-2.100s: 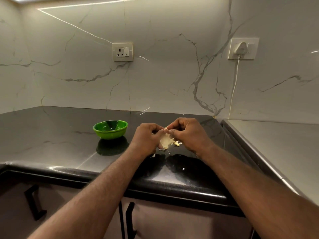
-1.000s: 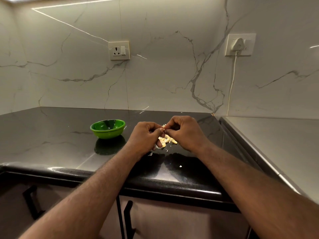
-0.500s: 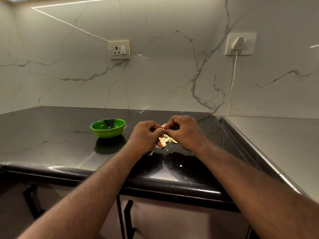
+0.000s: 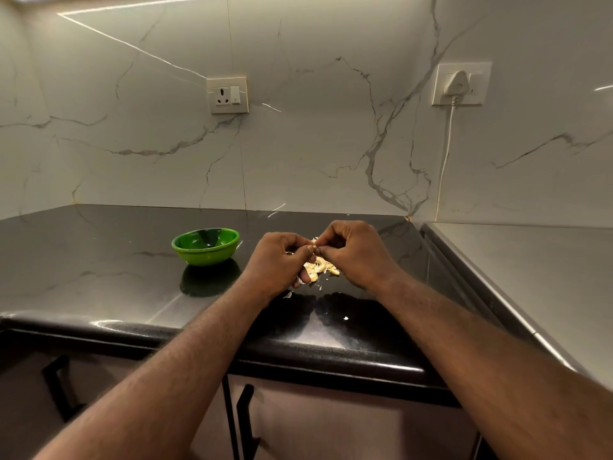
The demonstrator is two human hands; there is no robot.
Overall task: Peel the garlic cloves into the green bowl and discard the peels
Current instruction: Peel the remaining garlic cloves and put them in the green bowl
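Garlic pieces (image 4: 321,265) lie in a small pale-yellow heap on the black countertop (image 4: 99,260), right under the two hands and partly covered by them. Which of them are cloves and which are skin cannot be told from the head view.

Above the heap the left hand (image 4: 275,260) and the right hand (image 4: 351,254) meet fingertip to fingertip. Both have their fingers curled in, and thumb and forefinger of each pinch one small clove (image 4: 313,241). Only a pale sliver of it shows between the fingertips; the rest is hidden. Both forearms reach in from the near edge of the counter.

The green bowl (image 4: 209,257) stands upright on the countertop to the left of the hands, near them but not touching, with its reflection on the glossy surface in front of it.

A few white peel scraps (image 4: 288,295) lie on the counter just below the left hand, and another fleck (image 4: 346,318) lies closer to the front edge.

Behind, on the white marble wall (image 4: 298,154), are a wall socket (image 4: 227,94) and, further right, a second socket with a white plug (image 4: 457,83) whose cord (image 4: 446,154) hangs down. A steel surface (image 4: 530,277) adjoins the counter on the right, and dark cabinet handles (image 4: 245,423) show below its front edge.
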